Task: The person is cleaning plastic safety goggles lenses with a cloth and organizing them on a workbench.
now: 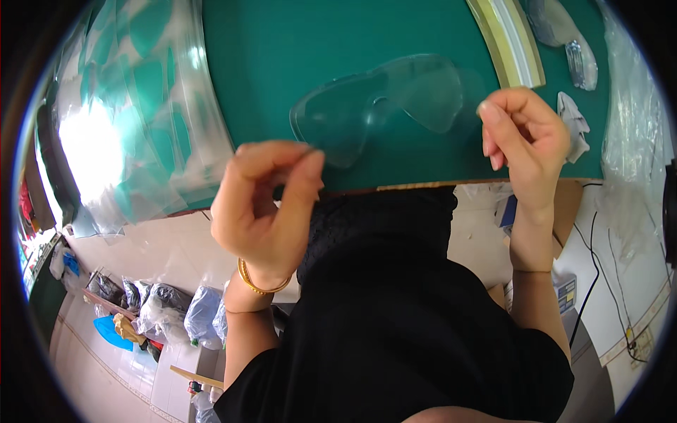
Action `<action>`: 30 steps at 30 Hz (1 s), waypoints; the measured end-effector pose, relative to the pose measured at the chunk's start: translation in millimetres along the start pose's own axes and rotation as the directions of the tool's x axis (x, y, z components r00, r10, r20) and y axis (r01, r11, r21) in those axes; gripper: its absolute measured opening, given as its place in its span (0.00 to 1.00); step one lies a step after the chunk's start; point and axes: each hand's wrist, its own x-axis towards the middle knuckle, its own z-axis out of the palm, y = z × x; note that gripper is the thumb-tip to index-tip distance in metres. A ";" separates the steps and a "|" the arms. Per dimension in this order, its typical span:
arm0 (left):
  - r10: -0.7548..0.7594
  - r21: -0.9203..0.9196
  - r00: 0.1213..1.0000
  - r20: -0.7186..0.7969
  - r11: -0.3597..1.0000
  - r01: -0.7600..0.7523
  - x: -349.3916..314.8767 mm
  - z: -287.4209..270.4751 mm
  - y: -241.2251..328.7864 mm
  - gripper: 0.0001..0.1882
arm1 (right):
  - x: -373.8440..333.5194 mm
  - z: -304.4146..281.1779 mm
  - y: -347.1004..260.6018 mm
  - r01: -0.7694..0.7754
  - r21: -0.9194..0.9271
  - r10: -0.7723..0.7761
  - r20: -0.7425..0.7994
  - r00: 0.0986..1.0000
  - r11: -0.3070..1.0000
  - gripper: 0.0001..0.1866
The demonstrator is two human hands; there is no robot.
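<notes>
Clear two-lobed lens piece: it lies flat on the green desk (317, 32), close to the near edge and around the middle of its length; the clear lens piece (427, 81) has its notch toward that edge, and its right lobe sits a little farther in than its left.
Left hand: the left hand (243, 211) is at the near edge, thumb and forefinger brought together just beside the lens's left lobe; whether they grip anything thin, or touch the lens, I cannot tell.
Left wrist: a gold-coloured bangle (262, 283).
Right hand: the right hand (536, 137) is above the near edge toward the right corner, fingers curled and thumb against the forefinger, to the right of the lens; whether something transparent is pinched there, I cannot tell.
Desk's left end: clear sheets (189, 77) with curved cut-out shapes, bright with glare.
Desk's far right: a yellow strip (509, 46) with a pale centre band, then a clear curved piece (553, 25) and a small clear packet (581, 65).
Desk's right edge: a crumpled white scrap (574, 127), with clear plastic sheeting (631, 134) beyond it.
</notes>
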 end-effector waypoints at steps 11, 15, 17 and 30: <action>0.509 -0.272 0.803 0.312 0.857 -0.437 -13.9 -7.6 -13.7 0.11 | -15.9 -32.1 35.4 0.328 0.190 -0.350 0.098 0.932 0.926 0.13; 0.510 -0.301 0.815 0.275 0.851 -0.430 -14.6 0.0 -15.0 0.10 | -19.7 -34.6 36.3 0.323 0.234 -0.346 0.066 0.936 0.917 0.10; 0.499 -0.305 0.822 0.275 0.856 -0.418 -15.3 -0.2 -16.0 0.10 | -22.1 -33.7 35.7 0.299 0.205 -0.317 0.063 0.946 0.932 0.10; 0.144 0.076 0.986 -0.083 0.987 -0.138 -10.0 2.9 -13.0 0.18 | -3.1 -2.1 -11.2 -0.170 0.084 0.179 -0.121 0.976 0.982 0.05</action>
